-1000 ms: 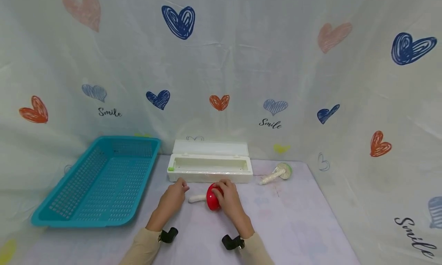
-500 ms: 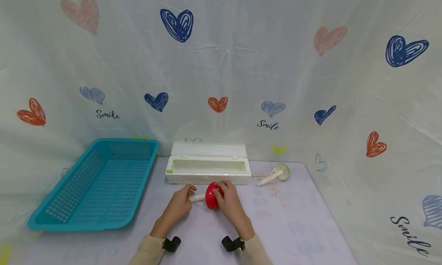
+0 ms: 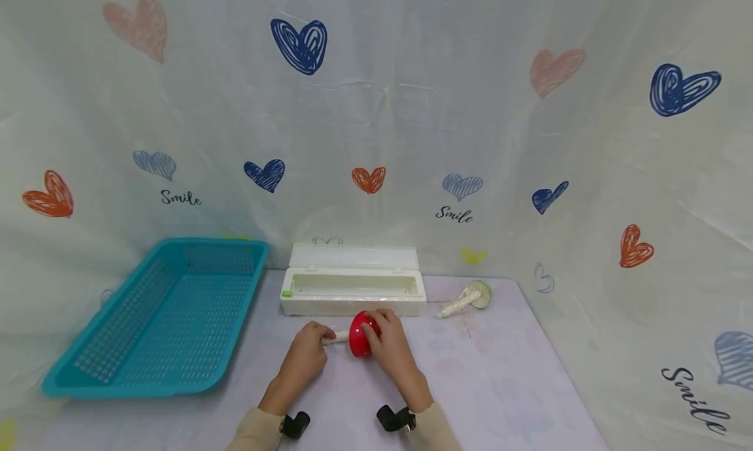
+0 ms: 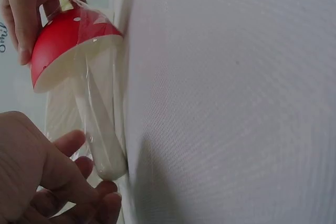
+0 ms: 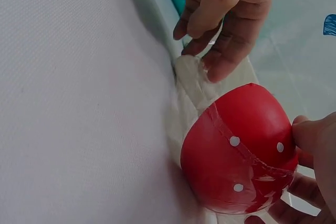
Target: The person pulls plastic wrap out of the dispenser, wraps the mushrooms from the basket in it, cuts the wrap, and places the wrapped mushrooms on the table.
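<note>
1. At the far left, a blue basket (image 3: 135, 391), its walls and floor pierced with small holes, sits on the bench (image 3: 506, 385) beside the curtain (image 3: 376, 117), which is printed with hearts and the word "Smile".
2. Next comes the left hand (image 3: 307, 355), reaching in from the near side, with a beige sleeve (image 3: 257, 430) and a black camera (image 3: 296, 425) at the wrist. Its fingers are curled about the tip of the stem (image 4: 107, 153); how firmly they grip cannot be told.
3. Behind the hands stands a white box (image 3: 353, 306), long and narrow, its lid (image 3: 353, 257) raised at the back. A green tab (image 3: 287, 293) shows at its left end.
4. The red mushroom (image 3: 357, 336) is just in front of the box, between the two hands, tilted onto its side: pale stem to the left, white-dotted cap to the right. Clear wrap (image 5: 257, 169) covers at least part of it.
5. The right hand (image 3: 391, 346) is clamped on the cap, thumb and fingers spread around its rounded side. It too wears a wrist camera.
6. Farthest right, a green-capped mushroom (image 3: 481, 295), also wrapped, lies on the bench near the box and apart from both hands, its stem pointing left toward the near side.
</note>
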`<state>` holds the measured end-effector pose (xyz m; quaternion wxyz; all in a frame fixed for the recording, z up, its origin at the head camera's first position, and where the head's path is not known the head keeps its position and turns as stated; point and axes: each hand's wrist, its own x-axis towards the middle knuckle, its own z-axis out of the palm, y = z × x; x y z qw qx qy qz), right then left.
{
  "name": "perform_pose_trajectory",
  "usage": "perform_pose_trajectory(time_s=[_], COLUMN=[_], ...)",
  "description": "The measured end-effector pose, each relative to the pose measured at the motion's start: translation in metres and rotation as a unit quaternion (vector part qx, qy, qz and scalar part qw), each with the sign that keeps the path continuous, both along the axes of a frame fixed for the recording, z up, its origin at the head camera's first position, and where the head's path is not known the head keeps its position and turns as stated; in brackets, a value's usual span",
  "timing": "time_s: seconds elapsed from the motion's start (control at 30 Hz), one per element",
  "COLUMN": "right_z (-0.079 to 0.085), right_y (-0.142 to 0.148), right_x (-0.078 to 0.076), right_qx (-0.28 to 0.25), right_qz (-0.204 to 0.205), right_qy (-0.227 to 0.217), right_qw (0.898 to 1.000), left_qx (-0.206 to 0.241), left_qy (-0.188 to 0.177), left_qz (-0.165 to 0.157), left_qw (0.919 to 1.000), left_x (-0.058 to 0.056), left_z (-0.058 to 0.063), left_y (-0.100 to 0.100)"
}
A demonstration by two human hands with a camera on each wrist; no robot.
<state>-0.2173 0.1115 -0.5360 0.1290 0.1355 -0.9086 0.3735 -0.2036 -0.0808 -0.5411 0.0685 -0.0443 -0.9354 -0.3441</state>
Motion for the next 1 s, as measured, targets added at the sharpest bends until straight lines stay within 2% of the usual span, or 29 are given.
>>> perform_pose_trajectory(time_s=[0.33,0.43,0.63,0.8,1.0], right_z=[0.001,0.001,0.001,0.005,0.01], right_y=[0.0,0.002,0.005,0.013,0.022], right_x=[0.0,-0.001,-0.001,0.0,0.0], right_qx=[0.003,0.016,0.034,0.016,0.038], right_qz=[0.005,0.014,0.044,0.07,0.117], right_qy=[-0.004,0.008,0.021,0.004,-0.039], right_qw=[1.0,1.0,0.998,0.997,0.992], left_qx=[-0.008,-0.005,-0.009,-0.032,-0.029], left_qy=[0.033,0.026,-0.011,0.002,-0.001], left_qz=[-0.025,-0.025,-0.012,-0.011,-0.021], left_qw=[0.9991,0.9993,0.9998,0.9994,0.9994], left_x=[-0.005,-0.007,-0.011,-0.01,-0.006], left_z=[-0.005,-0.005,-0.006,-0.006,-0.001], left_y=[0.001,0.003,0.005,0.002,-0.004])
